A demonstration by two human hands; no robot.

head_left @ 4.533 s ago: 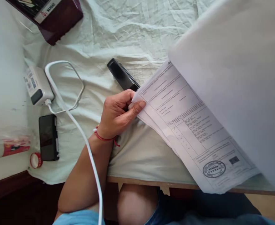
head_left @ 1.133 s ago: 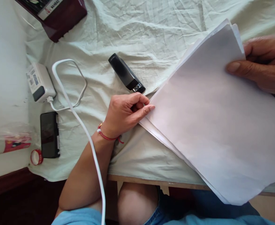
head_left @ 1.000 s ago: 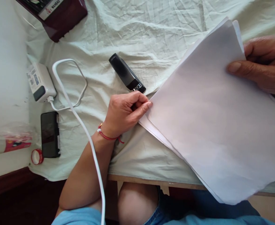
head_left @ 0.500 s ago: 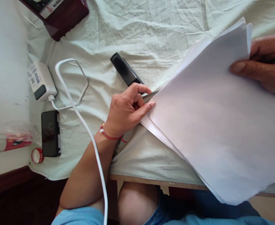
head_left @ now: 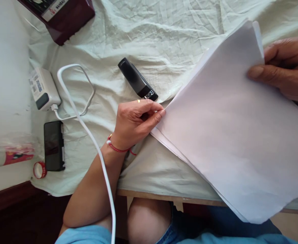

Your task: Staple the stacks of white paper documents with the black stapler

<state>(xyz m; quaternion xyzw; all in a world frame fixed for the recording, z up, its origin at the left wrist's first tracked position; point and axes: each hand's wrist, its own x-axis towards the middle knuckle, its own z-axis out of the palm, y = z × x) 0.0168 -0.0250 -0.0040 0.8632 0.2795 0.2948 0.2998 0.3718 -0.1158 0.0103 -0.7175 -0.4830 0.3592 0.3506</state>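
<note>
Several white sheets of paper [head_left: 230, 128] lie slanted over the table's front edge, loosely stacked with their corners out of line. My left hand [head_left: 138, 120], with a ring and a red string bracelet, pinches the left corner of the sheets between thumb and forefinger. At the far right, my right hand [head_left: 286, 69] grips the upper right edge, thumb on top and the other fingers partly hidden behind the paper. A black stapler [head_left: 137, 79] rests on the cloth just beyond my left hand, apart from it.
A white cable [head_left: 98, 145] runs from a white charger box [head_left: 44, 88] across my left forearm. Nearby are a black phone [head_left: 54, 145], a red tape roll [head_left: 39, 169] and a plastic bottle [head_left: 11, 154]. A dark red box [head_left: 72, 20] stands at the back left.
My left thumb and forefinger have closed together on the paper's corner. The sheets' upper corner and my right hand have shifted slightly left. The stapler's near end now shows.
</note>
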